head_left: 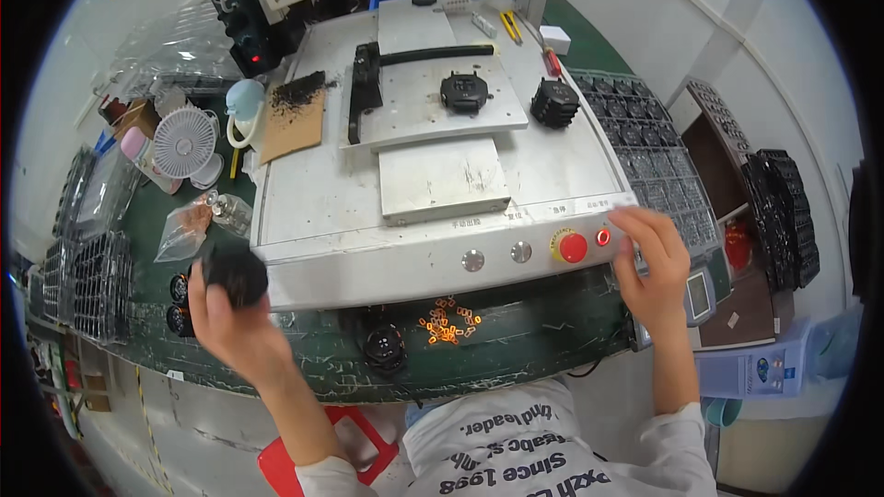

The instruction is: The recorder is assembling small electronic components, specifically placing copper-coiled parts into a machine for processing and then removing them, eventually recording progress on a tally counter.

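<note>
One left hand (238,340): curled round black part (238,278), probably steadying it.
Right hand (656,271): half open, empty, beside red-lit button (603,236).

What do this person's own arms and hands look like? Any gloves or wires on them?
No gloves or wires show: the left hand and right hand are bare, as are the forearms. White sleeves belong to a white shirt with dark lettering.
</note>
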A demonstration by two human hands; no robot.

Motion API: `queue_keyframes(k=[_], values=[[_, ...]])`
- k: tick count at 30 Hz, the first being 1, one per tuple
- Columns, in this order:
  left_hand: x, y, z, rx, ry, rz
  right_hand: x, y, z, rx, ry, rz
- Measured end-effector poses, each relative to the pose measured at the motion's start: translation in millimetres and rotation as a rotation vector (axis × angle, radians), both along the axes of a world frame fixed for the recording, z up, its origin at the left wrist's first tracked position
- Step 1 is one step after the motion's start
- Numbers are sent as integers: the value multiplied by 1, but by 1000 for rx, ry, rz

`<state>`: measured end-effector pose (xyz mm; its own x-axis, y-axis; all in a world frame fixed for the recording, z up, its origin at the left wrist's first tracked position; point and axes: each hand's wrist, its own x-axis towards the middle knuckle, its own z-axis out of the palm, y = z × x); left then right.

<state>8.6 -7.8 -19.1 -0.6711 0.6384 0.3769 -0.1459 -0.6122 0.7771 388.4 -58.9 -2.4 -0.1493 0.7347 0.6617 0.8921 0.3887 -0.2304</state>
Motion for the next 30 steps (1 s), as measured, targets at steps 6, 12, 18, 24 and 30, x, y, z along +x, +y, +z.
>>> queue_keyframes(k=[6, 12, 18, 24, 30], values=[[5, -73, -50, -152, -137, 82, -3, -22, -29, -103, -84, -101], [32, -125, -108, -218, 26, -339, -8, -21, -26, -202, -70, -121], [66, -147, -104, -471, 34, -561, -61, -36, -63, -250, 178, 171], [66, -156, -114, -503, 139, -752, -118, -10, -108, -451, 189, 138], [65, -156, -117, -496, 334, -813, -135, -6, -115, -537, 83, -48]])
